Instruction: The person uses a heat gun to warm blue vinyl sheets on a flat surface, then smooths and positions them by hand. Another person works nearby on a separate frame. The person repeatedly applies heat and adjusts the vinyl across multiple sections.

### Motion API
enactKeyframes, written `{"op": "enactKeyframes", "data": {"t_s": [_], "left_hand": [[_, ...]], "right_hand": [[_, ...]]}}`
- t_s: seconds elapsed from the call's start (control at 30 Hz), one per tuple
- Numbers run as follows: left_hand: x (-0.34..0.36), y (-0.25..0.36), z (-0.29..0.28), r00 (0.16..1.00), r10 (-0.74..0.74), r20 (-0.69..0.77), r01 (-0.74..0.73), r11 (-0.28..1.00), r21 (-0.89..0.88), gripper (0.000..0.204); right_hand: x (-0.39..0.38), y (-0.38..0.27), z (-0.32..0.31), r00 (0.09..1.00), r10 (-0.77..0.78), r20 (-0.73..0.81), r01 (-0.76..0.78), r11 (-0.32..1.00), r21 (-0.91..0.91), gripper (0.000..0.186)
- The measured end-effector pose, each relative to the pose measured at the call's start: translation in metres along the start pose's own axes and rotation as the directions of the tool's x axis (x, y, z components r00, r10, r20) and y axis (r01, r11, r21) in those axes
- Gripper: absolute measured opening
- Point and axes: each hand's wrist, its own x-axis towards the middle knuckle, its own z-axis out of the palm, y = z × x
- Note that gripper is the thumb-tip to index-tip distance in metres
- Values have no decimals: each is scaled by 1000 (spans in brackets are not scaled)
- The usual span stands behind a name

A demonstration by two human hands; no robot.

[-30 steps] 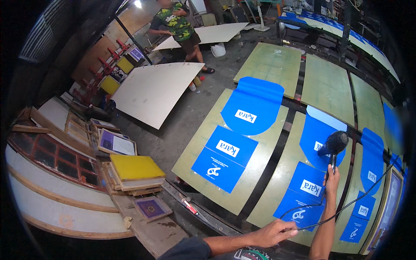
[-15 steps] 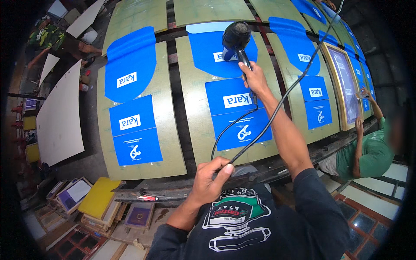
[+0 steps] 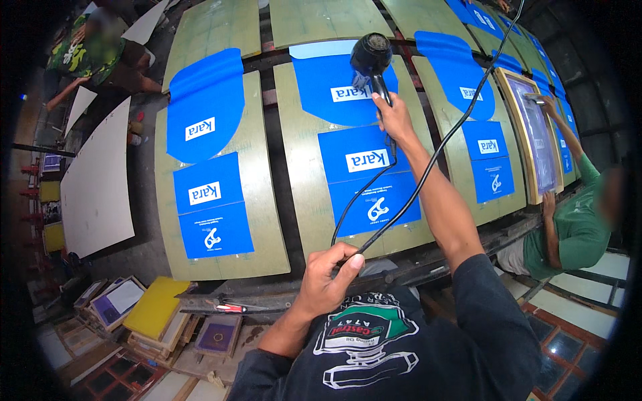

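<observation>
The right hand (image 3: 394, 120) is stretched out over the middle printing board (image 3: 294, 200), fingers wrapped tight around the handle of a black hair dryer (image 3: 371, 57) whose head hangs above a blue printed sheet (image 3: 328, 83). The left hand (image 3: 331, 274) sits low near the body, fingers curled shut around the dryer's black cord (image 3: 401, 194), which runs in a loop up across the board. At the right, a person in a green shirt (image 3: 568, 234) leans over a wooden screen frame (image 3: 535, 134) with 1 hand on it. Stacked frames (image 3: 154, 314) lie at lower left
</observation>
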Motion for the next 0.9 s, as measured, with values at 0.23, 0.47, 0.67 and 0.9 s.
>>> {"op": "enactKeyframes", "data": {"t_s": [0.23,0.47,0.67,0.9], "left_hand": [[-4,5,1,998,-56,-39,57,998,12,19],[0,12,7,998,-58,-8,59,993,105,18],[-2,12,11,1000,-22,6,21,995,97,14],[0,11,10,1000,2,17,-4,991,133,18]], "right_hand": [[-29,-1,-32,991,117,60,-123,986,115,32],[-1,-2,-26,999,43,-16,-43,998,38,35],[-26,-10,-35,997,80,-7,-80,995,60,32],[-17,-4,-52,994,96,-46,-94,995,43,34]]}}
